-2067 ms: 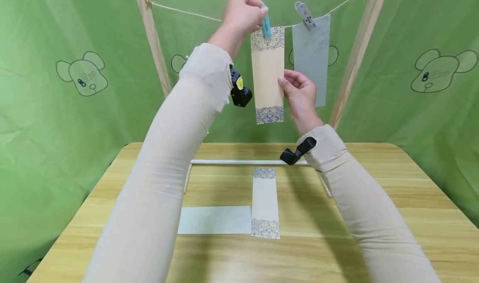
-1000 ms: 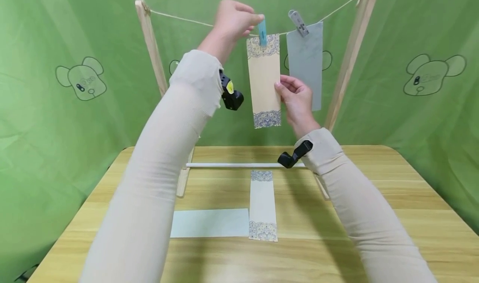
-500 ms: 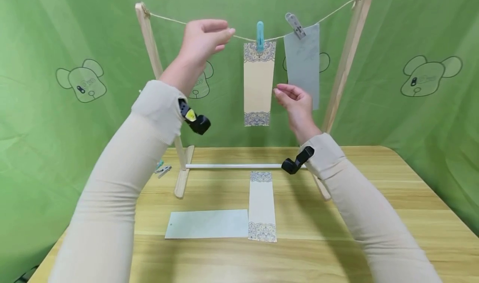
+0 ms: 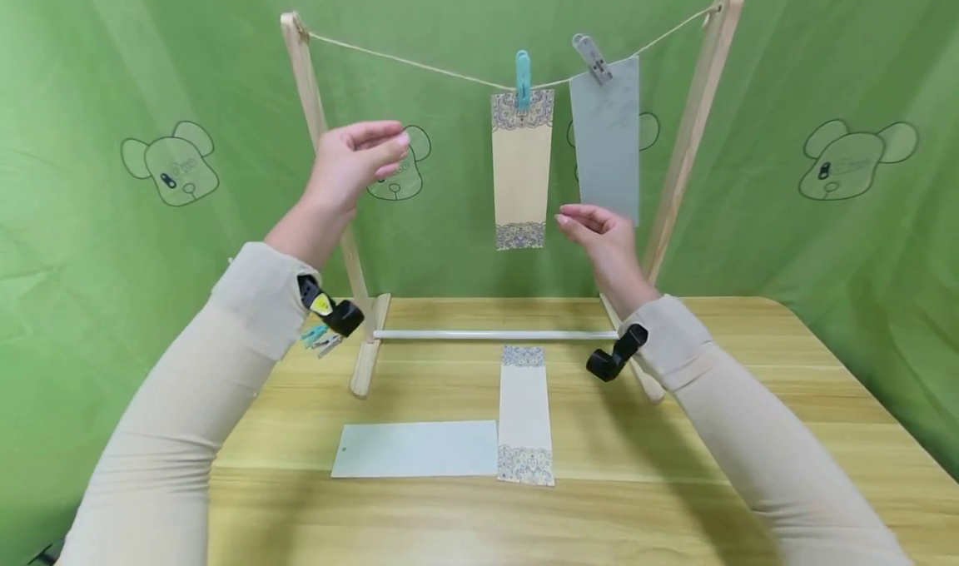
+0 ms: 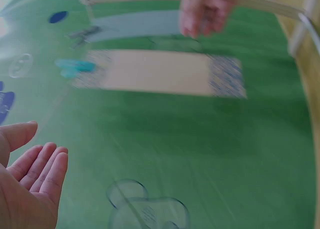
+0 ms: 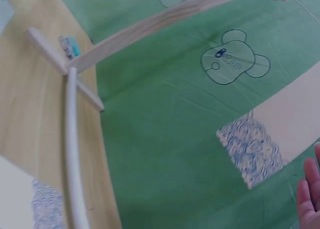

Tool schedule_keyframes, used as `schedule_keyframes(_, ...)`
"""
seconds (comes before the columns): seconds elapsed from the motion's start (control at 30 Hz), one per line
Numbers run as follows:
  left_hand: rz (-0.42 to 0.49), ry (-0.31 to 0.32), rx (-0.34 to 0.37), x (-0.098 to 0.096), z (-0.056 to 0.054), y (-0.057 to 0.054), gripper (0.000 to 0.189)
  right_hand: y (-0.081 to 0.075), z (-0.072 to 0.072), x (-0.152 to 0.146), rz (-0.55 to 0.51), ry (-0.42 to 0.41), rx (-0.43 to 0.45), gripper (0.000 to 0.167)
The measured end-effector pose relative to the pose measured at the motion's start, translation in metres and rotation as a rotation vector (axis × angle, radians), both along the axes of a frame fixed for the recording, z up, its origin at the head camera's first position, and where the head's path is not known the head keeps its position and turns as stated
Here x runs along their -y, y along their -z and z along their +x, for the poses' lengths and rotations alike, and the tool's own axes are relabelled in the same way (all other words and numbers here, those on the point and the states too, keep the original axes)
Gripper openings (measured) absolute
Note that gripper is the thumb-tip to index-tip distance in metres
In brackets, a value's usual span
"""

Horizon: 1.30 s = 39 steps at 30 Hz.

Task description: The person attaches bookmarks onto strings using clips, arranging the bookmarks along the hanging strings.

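A cream paper strip (image 4: pixel 522 175) with blue lace-patterned ends hangs from the string (image 4: pixel 419 62), held by a turquoise clothespin (image 4: pixel 523 79). To its right a grey-blue paper strip (image 4: pixel 608 146) hangs under a grey clothespin (image 4: pixel 593 58). My left hand (image 4: pixel 355 166) is in the air left of the cream strip, fingers relaxed and holding nothing; the left wrist view shows its bare palm (image 5: pixel 30 189). My right hand (image 4: pixel 605 241) floats just right of the cream strip's lower end, in front of the grey-blue strip's bottom, with nothing between its fingers.
The wooden frame (image 4: pixel 697 133) stands on the table with a white crossbar (image 4: pixel 494 335) low between its posts. A pale blue strip (image 4: pixel 415 449) and a patterned white strip (image 4: pixel 524 408) lie on the tabletop. Turquoise and grey clothespins (image 4: pixel 324 343) lie by the left foot.
My left hand has let go of the turquoise clothespin and moved down and left. My right hand has released the cream strip's edge and lowered slightly. The strip now hangs by the clothespin.
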<state>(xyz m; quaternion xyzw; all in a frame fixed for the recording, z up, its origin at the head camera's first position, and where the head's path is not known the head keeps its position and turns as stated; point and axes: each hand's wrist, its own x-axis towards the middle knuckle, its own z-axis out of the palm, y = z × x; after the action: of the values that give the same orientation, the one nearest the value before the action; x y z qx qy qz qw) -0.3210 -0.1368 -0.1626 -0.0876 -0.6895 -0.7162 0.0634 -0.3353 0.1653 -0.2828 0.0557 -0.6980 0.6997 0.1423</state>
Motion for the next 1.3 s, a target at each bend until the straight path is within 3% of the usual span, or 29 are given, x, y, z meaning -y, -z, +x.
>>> schedule_keyframes(0.07,0.004,-0.015,-0.008,0.007,0.0,0.013,0.038,0.005,0.004,-0.002,0.02,0.003,0.01,0.02)
schedule_keyframes(0.3,0.005,-0.059,-0.003,0.034,0.004,0.05,0.038,0.022,0.018,-0.011,0.076,-0.009,0.087,0.033)
schedule_keyframes(0.43,0.0,-0.075,-0.011,0.053,0.004,0.069,0.038,0.033,0.023,-0.013,0.072,-0.043,0.106,0.028)
schedule_keyframes(0.57,-0.016,-0.049,-0.007,0.074,0.004,0.09,0.039,0.045,0.03,-0.013,0.105,-0.078,0.123,0.025)
schedule_keyframes(0.7,-0.06,-0.003,0.006,0.092,0.007,0.115,0.044,0.058,0.039,-0.013,0.195,-0.078,0.136,0.033)
schedule_keyframes(0.93,-0.069,-0.019,0.05,0.116,0.015,0.159,0.042,0.086,0.048,-0.018,0.336,-0.088,0.143,0.039)
schedule_keyframes(1.2,-0.041,-0.09,0.079,0.135,0.022,0.198,0.027,0.112,0.057,-0.019,0.297,-0.103,0.17,0.038)
schedule_keyframes(1.3,-0.047,-0.103,0.085,0.139,0.022,0.21,0.033,0.12,0.061,-0.018,0.308,-0.085,0.188,0.039)
